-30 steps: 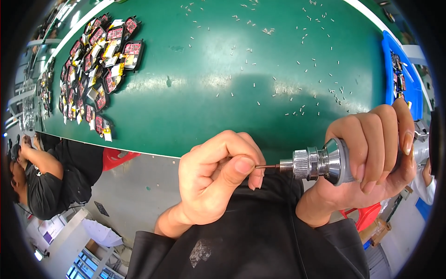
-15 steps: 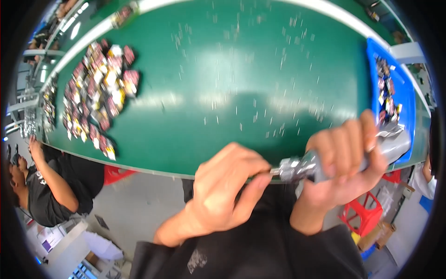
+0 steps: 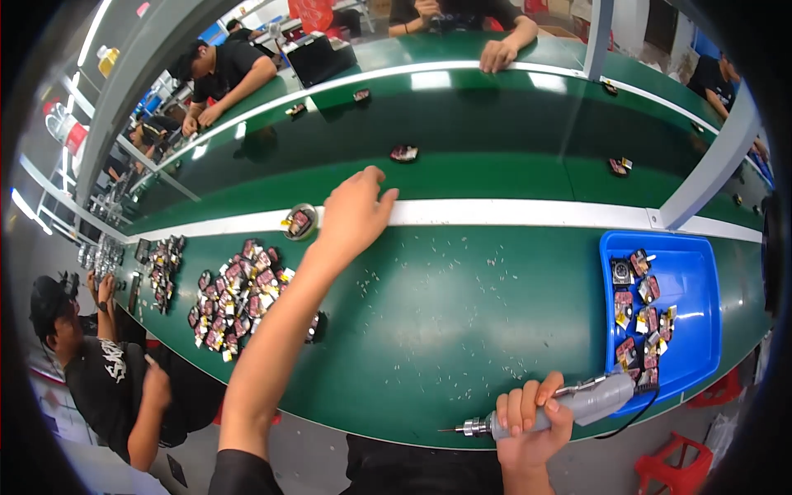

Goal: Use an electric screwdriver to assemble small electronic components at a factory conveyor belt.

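Note:
My left hand (image 3: pixel 356 210) is stretched out over the white rail (image 3: pixel 495 212) at the edge of the belt, fingers apart, with nothing seen in it. Beyond its fingertips a small black part with a reddish label (image 3: pixel 404 153) lies on the green belt (image 3: pixel 487 177), apart from the hand. By the wrist, a similar part sits in a small round dish (image 3: pixel 310 231). My right hand (image 3: pixel 532 421) is wrapped round a grey electric screwdriver (image 3: pixel 596 402) near the table's front edge. The bit of the screwdriver points left and touches nothing.
A heap of similar parts (image 3: pixel 239 301) lies left of centre, partly behind my left forearm. At right stands a blue tray (image 3: pixel 697 318) holding several parts. Tiny light bits (image 3: pixel 450 280) are scattered over the green table. A grey post (image 3: pixel 716 169) rises at right. Co-workers sit around.
My left hand has left the screwdriver's tip and reached far forward over the rail. The right hand still grips the screwdriver, now lower in view. The view has tilted up, showing the belt.

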Available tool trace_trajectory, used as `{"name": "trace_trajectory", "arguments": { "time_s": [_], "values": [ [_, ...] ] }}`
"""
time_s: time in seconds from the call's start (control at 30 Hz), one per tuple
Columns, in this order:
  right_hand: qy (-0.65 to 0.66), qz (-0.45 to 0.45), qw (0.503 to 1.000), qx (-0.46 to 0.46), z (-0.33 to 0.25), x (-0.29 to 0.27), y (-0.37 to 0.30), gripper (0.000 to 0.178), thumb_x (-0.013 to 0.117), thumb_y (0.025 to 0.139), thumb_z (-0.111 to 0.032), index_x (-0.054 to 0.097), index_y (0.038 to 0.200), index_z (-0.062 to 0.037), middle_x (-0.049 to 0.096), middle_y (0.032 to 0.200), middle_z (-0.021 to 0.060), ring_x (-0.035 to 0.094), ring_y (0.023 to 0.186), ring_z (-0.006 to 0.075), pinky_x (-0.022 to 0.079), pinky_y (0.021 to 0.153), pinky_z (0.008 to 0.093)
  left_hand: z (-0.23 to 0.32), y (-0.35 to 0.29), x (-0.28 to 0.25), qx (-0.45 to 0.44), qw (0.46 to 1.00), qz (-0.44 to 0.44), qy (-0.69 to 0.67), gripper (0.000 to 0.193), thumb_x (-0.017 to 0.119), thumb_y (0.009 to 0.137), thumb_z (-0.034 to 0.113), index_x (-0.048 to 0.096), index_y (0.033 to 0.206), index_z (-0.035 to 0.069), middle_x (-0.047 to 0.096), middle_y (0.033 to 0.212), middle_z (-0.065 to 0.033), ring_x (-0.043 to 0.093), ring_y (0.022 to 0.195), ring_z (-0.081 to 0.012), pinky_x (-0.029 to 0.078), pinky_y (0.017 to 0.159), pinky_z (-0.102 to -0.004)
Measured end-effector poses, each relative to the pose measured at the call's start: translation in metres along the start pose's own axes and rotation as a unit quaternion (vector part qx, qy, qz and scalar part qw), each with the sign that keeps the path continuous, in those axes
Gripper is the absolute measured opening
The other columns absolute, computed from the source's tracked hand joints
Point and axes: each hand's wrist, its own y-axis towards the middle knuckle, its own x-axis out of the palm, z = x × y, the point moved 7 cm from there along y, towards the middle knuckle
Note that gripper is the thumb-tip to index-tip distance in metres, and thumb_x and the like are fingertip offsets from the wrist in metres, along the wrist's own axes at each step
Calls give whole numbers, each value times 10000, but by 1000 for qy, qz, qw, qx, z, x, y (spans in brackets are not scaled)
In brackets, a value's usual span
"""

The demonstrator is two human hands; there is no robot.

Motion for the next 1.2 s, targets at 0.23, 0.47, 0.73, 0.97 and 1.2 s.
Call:
{"name": "trace_trajectory", "arguments": {
  "time_s": [0.23, 0.47, 0.73, 0.97, 1.2],
  "values": [
    [15, -44, 998, 45, 3, 7, -10, 138, 533, 907, -188, 466, 912, -67, 409, 651, 40, 404, 576, 155, 359, 568, 296, 6, 60, 46, -42, 996, 51, 63, 474, 678, 793, 221, 541, 1176, -21, 600, 1053, -212, 561, 1028, -377, 487, 873, -451],
    [-55, -52, 997, 28, 7, -1, -6, 147, 497, 858, -196, 396, 842, -91, 394, 554, 40, 411, 456, 159, 379, 514, 319, -22, 61, 47, 80, 993, 15, 81, 343, 624, 800, 98, 583, 1109, -45, 598, 1031, -226, 554, 1005, -399, 454, 913, -450],
    [-51, -40, 997, 47, 3, -6, 3, 151, 532, 846, -194, 420, 865, -94, 420, 596, 47, 413, 489, 169, 362, 548, 328, 56, -126, -37, 181, 974, -102, -91, 592, 559, 750, -127, 481, 1327, -22, 515, 1244, -204, 509, 1126, -370, 411, 977, -395],
    [-61, -29, 996, 54, 7, -2, -1, 153, 530, 850, -185, 407, 843, -95, 416, 590, 26, 408, 482, 144, 357, 536, 303, 77, -259, -52, 207, 974, -80, -41, 460, 600, 668, -99, 561, 1124, -148, 576, 1179, -273, 599, 971, -367, 546, 803, -405],
    [-64, -26, 996, 54, 17, 6, -23, 138, 532, 865, -165, 415, 853, -94, 427, 601, 24, 435, 500, 142, 371, 560, 315, 84, -269, -46, 183, 974, -93, -95, 367, 657, 683, -65, 595, 1032, -158, 601, 1137, -271, 609, 954, -354, 557, 772, -381]
  ]
}}
